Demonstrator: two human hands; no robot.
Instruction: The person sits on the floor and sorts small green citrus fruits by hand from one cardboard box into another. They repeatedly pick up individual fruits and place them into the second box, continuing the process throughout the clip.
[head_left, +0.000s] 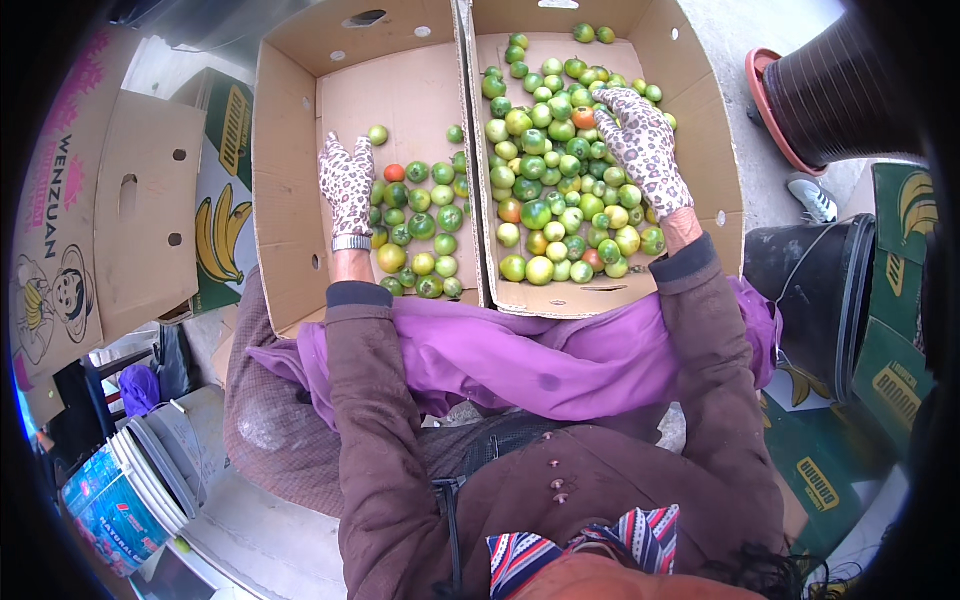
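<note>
Two cardboard boxes stand side by side before me. The left box holds a smaller group of mostly green tomatoes and one red tomato. Inside it, left of these tomatoes, is my left hand in a leopard-print glove, thumb apart from the fingers and nothing seen in it. A green tomato lies just beside its thumb. Many tomatoes, green with a few orange, fill the right box. My right hand, gloved alike, reaches over them beside an orange tomato; its palm side is hidden.
Purple cloth covers my lap against the boxes' near edge. Banana cartons stand left, and more cartons lie right. A black bucket is at my right, stacked buckets at lower left. A dark ribbed container stands upper right, near a shoe.
</note>
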